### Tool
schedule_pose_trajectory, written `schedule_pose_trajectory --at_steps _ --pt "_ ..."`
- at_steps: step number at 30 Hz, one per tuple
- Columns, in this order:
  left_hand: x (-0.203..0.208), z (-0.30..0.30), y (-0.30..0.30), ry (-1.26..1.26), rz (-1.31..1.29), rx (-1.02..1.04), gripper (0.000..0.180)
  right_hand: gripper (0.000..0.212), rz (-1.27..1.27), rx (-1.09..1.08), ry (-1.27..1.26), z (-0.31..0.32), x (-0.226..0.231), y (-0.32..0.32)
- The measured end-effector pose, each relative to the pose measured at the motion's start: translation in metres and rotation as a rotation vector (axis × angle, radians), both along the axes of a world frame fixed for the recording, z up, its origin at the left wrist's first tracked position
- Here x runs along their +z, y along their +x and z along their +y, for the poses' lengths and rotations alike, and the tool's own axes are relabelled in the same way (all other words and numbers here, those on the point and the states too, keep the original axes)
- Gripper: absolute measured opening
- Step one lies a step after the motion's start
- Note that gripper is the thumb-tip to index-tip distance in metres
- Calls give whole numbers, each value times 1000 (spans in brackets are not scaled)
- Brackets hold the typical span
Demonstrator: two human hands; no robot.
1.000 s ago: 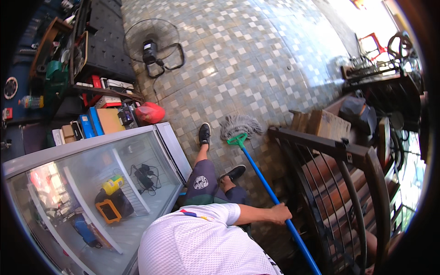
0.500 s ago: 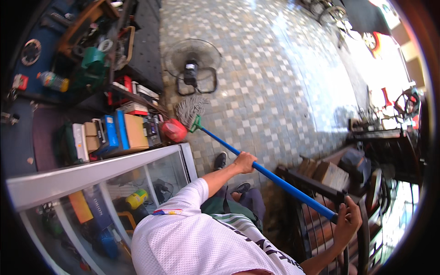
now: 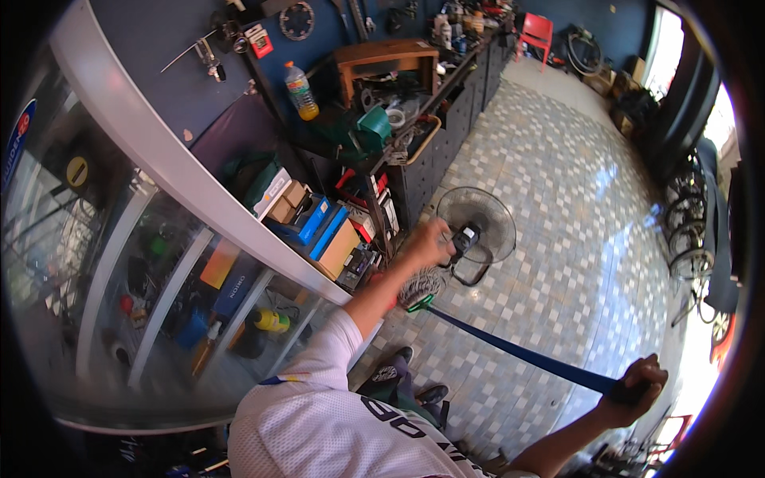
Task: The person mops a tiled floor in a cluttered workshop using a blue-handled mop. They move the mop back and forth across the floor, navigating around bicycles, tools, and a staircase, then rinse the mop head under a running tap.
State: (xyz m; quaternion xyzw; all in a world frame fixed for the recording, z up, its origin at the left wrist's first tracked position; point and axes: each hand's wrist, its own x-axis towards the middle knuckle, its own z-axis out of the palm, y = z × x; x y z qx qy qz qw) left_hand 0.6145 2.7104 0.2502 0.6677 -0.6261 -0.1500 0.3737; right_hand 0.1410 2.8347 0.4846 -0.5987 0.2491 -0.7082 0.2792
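Observation:
My right hand is closed around the top end of the mop's blue handle. The handle slants down to a green clamp with a grey string mop head at the floor. My left hand is off the handle, slightly blurred, with its fingers loosely apart. It is stretched forward beside the black motor housing of a floor fan; whether it touches the fan I cannot tell. A red object, mostly hidden by my left forearm, sits beside the mop head.
A glass display case stands on my left. Boxes fill a shelf behind it, and a cluttered workbench runs along the wall. A red chair is at the far end. Bicycles line the right side of the tiled floor.
My left hand has let go of the mop handle and reached forward toward the fan. My right hand still holds the handle's end. The view has turned left, showing more workbench and display case.

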Motion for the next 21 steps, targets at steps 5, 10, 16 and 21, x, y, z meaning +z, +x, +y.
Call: schedule_pose_trajectory --at_steps 5,10,16,21 --pt "156 -119 220 -655 109 665 27 38 -75 176 -40 -80 28 61" --pt "279 -136 422 -829 64 1226 23 34 -234 180 16 -113 31 88" --pt "376 -55 578 -969 -324 1565 23 33 -236 268 -4 -153 30 75" --pt "420 -11 618 -844 -333 1451 37 33 -233 121 -26 -188 32 94"
